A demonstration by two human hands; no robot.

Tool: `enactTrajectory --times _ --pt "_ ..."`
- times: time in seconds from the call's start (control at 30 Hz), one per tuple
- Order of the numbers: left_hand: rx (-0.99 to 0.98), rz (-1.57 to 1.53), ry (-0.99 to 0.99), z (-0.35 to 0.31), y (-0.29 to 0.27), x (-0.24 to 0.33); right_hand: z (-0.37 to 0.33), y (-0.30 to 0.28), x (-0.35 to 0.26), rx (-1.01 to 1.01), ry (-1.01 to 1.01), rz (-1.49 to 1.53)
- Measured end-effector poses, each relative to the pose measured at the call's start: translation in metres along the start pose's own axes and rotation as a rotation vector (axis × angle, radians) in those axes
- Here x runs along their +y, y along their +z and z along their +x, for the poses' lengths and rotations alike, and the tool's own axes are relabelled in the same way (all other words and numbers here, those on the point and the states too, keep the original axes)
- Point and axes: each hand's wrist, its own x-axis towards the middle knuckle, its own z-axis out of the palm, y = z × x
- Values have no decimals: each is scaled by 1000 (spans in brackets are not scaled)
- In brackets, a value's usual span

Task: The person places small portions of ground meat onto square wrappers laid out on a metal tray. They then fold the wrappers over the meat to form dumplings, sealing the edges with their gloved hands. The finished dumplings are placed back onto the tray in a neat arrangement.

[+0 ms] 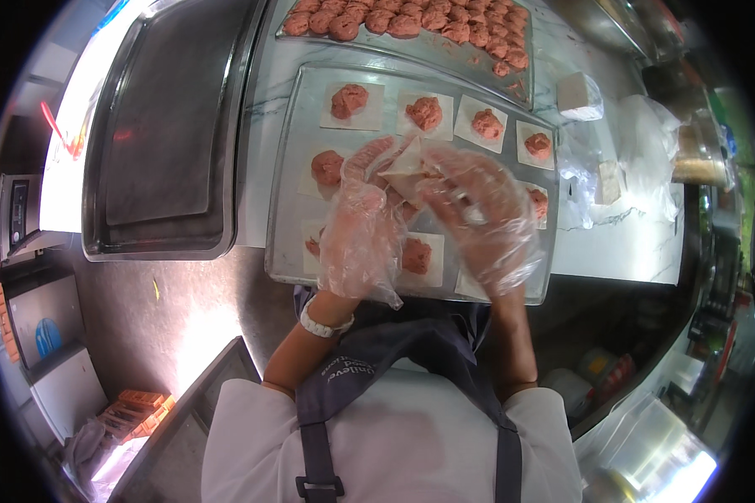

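Wrapper (406,171), folded, between gloved hands (480,208), above tray (286,210)

1 head-worn fisheye camera looks down, close above the tray (307,107), taking in the wearer's torso (428,427)

I'm in a working food-production kitchen, not a home one: balls of pink minced filling (403,23) crowd one metal tray (516,87), more sit on square wrappers (330,122) across a sheet pan (304,101) on the marble-patterned worktop (617,258), and I wear an apron (377,335) and clear disposable gloves (359,247).
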Motion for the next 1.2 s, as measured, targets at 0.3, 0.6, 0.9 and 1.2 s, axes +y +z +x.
enactTrajectory --times 0.3,0.6,0.9,1.2 --pt "61 456 56 -15 -9 -6 -17 24 3 200 32 71" --pt "-12 1016 187 -7 -10 -1 -18 18 7 229 -17 151" --pt "151 623 93 1 0 1 -21 12 -7 154 -6 55" --pt "114 307 -240 8 -20 12 -23 10 8 -7 -248 17"
